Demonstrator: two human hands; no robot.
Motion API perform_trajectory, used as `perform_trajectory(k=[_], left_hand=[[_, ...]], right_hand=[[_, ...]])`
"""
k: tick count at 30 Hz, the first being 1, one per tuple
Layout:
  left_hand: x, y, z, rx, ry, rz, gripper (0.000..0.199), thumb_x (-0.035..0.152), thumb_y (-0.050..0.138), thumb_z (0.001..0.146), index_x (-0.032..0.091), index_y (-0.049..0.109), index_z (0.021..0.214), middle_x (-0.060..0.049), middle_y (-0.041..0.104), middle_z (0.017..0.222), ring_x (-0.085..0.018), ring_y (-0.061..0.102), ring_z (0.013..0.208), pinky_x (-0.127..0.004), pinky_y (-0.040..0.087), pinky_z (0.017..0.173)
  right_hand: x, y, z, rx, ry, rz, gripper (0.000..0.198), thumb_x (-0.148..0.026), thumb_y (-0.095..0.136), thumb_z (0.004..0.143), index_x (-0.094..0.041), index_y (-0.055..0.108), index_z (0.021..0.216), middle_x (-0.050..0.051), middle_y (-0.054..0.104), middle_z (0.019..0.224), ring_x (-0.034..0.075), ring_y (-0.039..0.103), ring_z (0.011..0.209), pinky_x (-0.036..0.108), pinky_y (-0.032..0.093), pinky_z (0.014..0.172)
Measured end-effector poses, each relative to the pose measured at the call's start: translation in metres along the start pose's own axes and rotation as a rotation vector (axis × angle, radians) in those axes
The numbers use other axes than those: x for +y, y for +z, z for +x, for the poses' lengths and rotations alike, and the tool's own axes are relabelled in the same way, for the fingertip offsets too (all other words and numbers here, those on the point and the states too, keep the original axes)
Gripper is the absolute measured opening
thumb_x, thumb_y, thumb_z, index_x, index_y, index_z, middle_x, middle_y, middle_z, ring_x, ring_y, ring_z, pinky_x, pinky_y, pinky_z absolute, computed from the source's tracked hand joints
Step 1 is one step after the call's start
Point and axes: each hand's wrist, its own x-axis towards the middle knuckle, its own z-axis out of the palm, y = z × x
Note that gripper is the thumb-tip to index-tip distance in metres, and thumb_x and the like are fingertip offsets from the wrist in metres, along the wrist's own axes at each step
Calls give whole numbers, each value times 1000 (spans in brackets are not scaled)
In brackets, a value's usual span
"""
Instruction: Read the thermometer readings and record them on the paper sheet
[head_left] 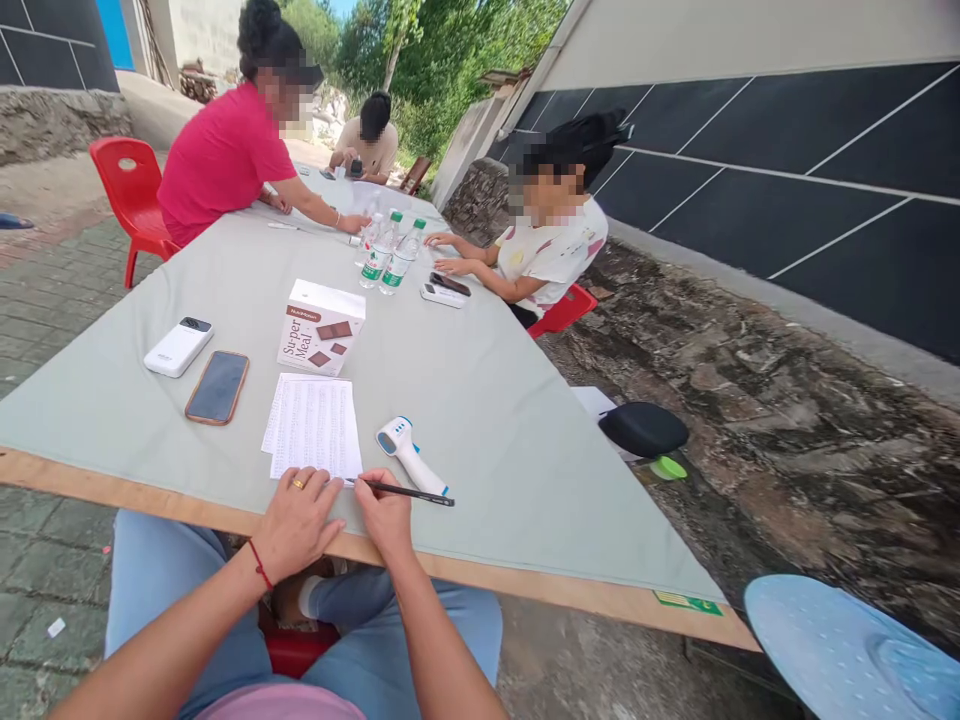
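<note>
My left hand (302, 522) lies with its fingers spread over the bottom edge of the printed sheets (315, 425), near the table's front edge. In my right hand (386, 515) is a slim black pen (412, 493), pinched between thumb and fingers. Its tip meets the lower right corner of the top sheet. Just right of the papers lies a white and blue infrared thermometer (412, 458). A white box (321, 328) with chocolate pictures stands behind the sheets. To the left are a phone (217, 387) in a brown case and a white power bank (178, 347).
Several water bottles (401, 258) stand mid-table, beside another phone (450, 285) and a white power bank (442, 296). A person in pink (217, 165) reaches in from the left; one in white (562, 245) sits right, another far back. A blue hat (847, 640) is at lower right.
</note>
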Motion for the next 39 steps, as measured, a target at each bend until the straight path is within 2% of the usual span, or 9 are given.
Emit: perform_trajectory(k=[6,24,33,39], left_hand=[[-1,4,-1,6,-6,-19,33,37,54,87,20,53,115,-11,55,113,-28,48,105,-45,35,93],[0,5,-1,1,2,2,37,38,54,88,17,53,117,-11,55,115,-29,47,107,-45,34,95],[0,4,-1,3,5,3,35,38,53,88,20,53,117,-11,54,115,-28,46,107,-45,35,93],[1,3,-1,7,7,41,37,39,54,88,18,53,118,-10,54,116,-27,46,107,-44,34,94]], right_hand=[[1,2,-3,-60,-60,-97,15,-35,55,70,-21,57,65,-2,54,58,15,47,58,29,42,59],[6,1,-3,-106,-85,-173,15,-34,52,74,-21,54,67,-3,53,60,15,48,59,30,40,62],[7,1,-4,-50,-73,-121,16,-35,52,71,-21,55,67,-3,54,60,15,48,58,29,40,60],[8,1,-3,-63,-78,-131,16,-35,52,71,-20,56,67,-3,54,59,14,47,57,28,40,59]])
